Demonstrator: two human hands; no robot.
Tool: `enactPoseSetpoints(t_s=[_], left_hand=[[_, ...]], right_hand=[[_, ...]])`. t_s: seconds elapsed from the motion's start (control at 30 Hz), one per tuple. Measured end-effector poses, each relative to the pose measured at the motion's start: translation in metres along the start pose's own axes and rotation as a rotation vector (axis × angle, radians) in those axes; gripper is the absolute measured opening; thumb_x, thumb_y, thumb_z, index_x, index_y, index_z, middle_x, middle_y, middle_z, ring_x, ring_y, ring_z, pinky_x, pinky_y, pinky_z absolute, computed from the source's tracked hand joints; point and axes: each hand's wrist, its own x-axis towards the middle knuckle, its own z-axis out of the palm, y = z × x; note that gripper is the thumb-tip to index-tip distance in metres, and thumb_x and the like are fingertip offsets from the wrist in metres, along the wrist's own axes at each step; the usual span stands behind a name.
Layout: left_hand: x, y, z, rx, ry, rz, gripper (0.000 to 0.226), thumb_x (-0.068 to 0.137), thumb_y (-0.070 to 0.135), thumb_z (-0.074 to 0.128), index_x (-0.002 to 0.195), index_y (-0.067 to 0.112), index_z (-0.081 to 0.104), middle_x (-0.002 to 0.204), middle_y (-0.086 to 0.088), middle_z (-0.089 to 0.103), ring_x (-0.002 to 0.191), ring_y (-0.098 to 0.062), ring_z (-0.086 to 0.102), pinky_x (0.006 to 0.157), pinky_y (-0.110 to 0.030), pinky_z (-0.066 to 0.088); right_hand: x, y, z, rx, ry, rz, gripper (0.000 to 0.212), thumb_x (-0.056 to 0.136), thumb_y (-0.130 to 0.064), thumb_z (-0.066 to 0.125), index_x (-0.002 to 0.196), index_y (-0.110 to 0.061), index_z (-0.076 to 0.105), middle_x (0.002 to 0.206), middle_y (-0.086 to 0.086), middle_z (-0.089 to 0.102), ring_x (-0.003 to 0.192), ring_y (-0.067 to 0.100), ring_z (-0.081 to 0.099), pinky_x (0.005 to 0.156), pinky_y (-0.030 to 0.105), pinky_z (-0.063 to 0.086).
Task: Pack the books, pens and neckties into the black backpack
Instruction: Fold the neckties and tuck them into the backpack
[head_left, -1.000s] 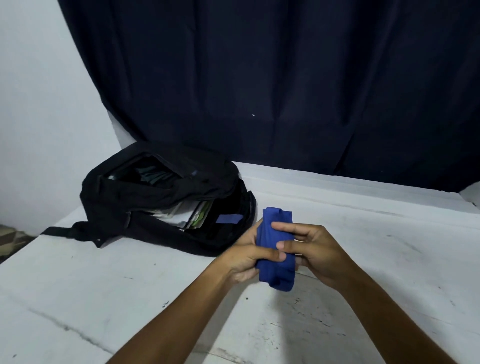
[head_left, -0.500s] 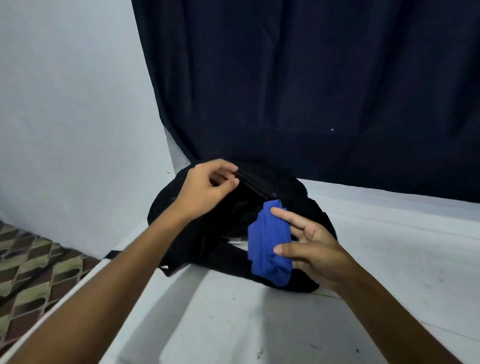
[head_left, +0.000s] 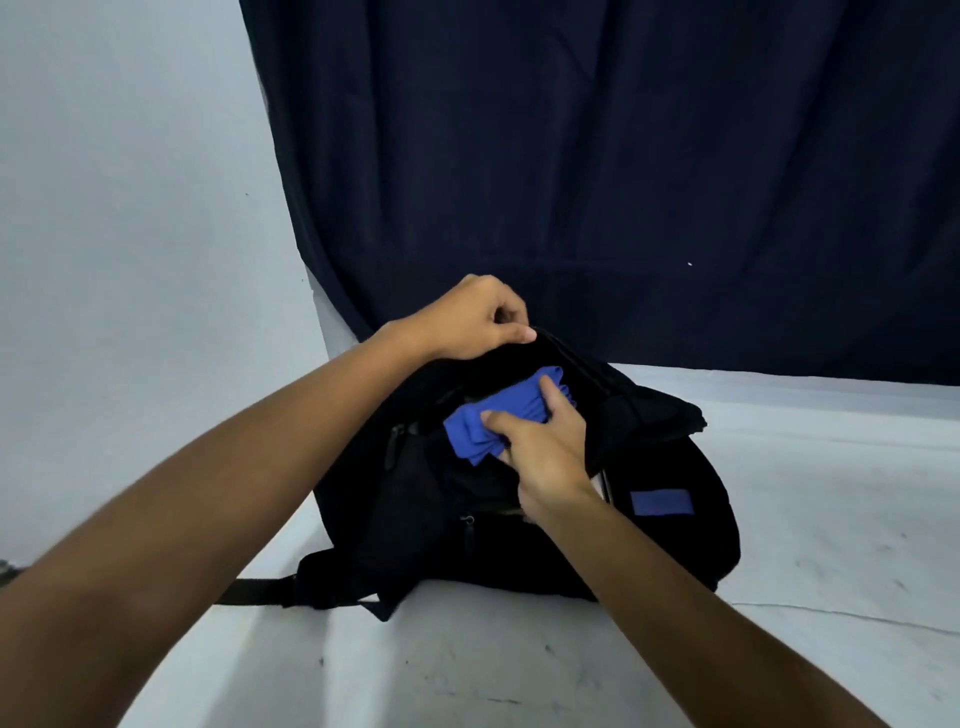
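Note:
The black backpack (head_left: 670, 525) lies on the white table with its top opening facing me and a blue patch on its front. My left hand (head_left: 475, 322) pinches the upper edge of the opening and holds it lifted. My right hand (head_left: 540, 447) grips a folded blue necktie (head_left: 498, 418) and holds it in the mouth of the opening, partly inside. The bag's inside is dark, and no books or pens show.
The white table (head_left: 810, 519) stretches to the right and toward me. A dark curtain (head_left: 623, 182) hangs behind the bag, a pale wall (head_left: 130, 208) stands to the left. A black strap (head_left: 254, 592) trails off the bag's left side.
My left hand left the necktie, took the backpack's upper edge and lifted it. My right hand carried the folded necktie from in front of the bag into its opening.

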Motion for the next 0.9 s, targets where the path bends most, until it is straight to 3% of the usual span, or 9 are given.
enactPoseSetpoints(t_s=[0.1, 0.27, 0.37, 0.47, 0.6, 0.77, 0.9], left_hand=[[0.001, -0.002, -0.010, -0.011, 0.044, 0.002, 0.018, 0.090, 0.029, 0.068, 0.087, 0.013, 0.075, 0.095, 0.000, 0.071, 0.090, -0.011, 0.064, 0.085, -0.035, 0.053], [-0.005, -0.003, -0.028, -0.046, 0.082, 0.012, 0.018, 0.089, 0.027, 0.069, 0.087, 0.010, 0.075, 0.096, -0.001, 0.071, 0.089, -0.008, 0.064, 0.077, -0.011, 0.047], [-0.007, -0.003, -0.033, -0.049, 0.062, 0.014, 0.014, 0.089, 0.027, 0.069, 0.076, 0.022, 0.071, 0.098, 0.000, 0.071, 0.088, -0.005, 0.064, 0.077, -0.009, 0.047], [-0.008, -0.003, -0.034, -0.070, 0.047, 0.026, 0.021, 0.089, 0.027, 0.069, 0.070, 0.033, 0.065, 0.097, -0.001, 0.072, 0.087, -0.004, 0.064, 0.075, -0.008, 0.047], [-0.010, -0.003, -0.031, -0.093, 0.035, 0.016, 0.017, 0.089, 0.026, 0.070, 0.073, 0.031, 0.067, 0.099, -0.001, 0.072, 0.085, -0.003, 0.064, 0.078, -0.010, 0.048], [-0.010, -0.003, -0.023, -0.107, 0.016, 0.007, 0.019, 0.089, 0.027, 0.070, 0.072, 0.034, 0.066, 0.099, -0.001, 0.072, 0.083, 0.000, 0.063, 0.075, -0.006, 0.047], [-0.011, 0.000, -0.020, -0.118, 0.023, -0.006, 0.020, 0.088, 0.027, 0.070, 0.071, 0.036, 0.066, 0.099, 0.000, 0.072, 0.080, 0.002, 0.064, 0.075, -0.003, 0.043]], right_hand=[[0.030, 0.006, 0.011, -0.034, 0.111, -0.055, 0.087, 0.076, 0.003, 0.075, 0.149, -0.016, 0.032, 0.133, 0.005, 0.055, 0.116, 0.022, 0.057, 0.100, 0.043, 0.049], [0.058, 0.013, 0.021, -0.289, 0.054, -0.139, 0.084, 0.078, 0.001, 0.075, 0.149, -0.010, 0.030, 0.122, 0.003, 0.055, 0.106, 0.013, 0.053, 0.097, 0.024, 0.044], [0.066, 0.012, 0.023, -0.473, 0.026, -0.174, 0.081, 0.079, -0.006, 0.076, 0.147, -0.007, 0.033, 0.124, 0.003, 0.053, 0.110, 0.012, 0.049, 0.091, 0.017, 0.037], [0.069, 0.018, 0.025, -0.748, 0.025, -0.217, 0.079, 0.077, -0.032, 0.078, 0.145, -0.016, 0.041, 0.131, 0.011, 0.052, 0.126, 0.028, 0.047, 0.103, 0.031, 0.038], [0.061, 0.018, 0.019, -1.163, 0.025, -0.256, 0.073, 0.085, -0.056, 0.062, 0.146, -0.024, 0.038, 0.140, 0.013, 0.045, 0.132, 0.035, 0.028, 0.107, 0.046, 0.025], [0.052, 0.012, 0.009, -1.429, -0.037, -0.237, 0.076, 0.087, -0.070, 0.041, 0.150, -0.029, 0.028, 0.147, 0.019, 0.032, 0.133, 0.039, 0.025, 0.107, 0.052, 0.024], [0.044, 0.008, 0.004, -1.667, -0.035, -0.280, 0.077, 0.090, -0.073, 0.023, 0.152, -0.028, 0.018, 0.146, 0.024, 0.034, 0.132, 0.042, 0.030, 0.105, 0.054, 0.029]])
